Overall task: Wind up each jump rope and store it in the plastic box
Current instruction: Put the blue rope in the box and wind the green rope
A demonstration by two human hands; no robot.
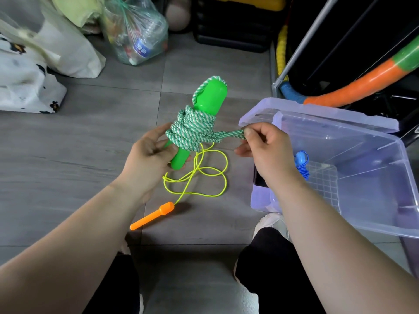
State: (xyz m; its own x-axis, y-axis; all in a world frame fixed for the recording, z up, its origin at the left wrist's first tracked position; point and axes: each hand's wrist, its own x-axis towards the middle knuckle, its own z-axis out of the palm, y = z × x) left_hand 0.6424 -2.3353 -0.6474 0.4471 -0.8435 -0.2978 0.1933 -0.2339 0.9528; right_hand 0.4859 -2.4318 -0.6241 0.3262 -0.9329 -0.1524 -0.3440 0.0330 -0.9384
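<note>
Forearms (68, 234) run out to my left hand (149, 152) clenched on the green handles (210, 98), held above the floor (79, 155) beside the box (374, 196); right hand (269, 152) pinches the loose tail of the cord (192, 130); cord soft, light, slippery, I judge; grip the stiff handles

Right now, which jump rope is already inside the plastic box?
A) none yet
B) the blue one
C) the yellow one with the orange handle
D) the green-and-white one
B: the blue rope lies in the plastic box, while the left hand and right hand hold the green rope and the yellow rope sits on the floor.
</note>
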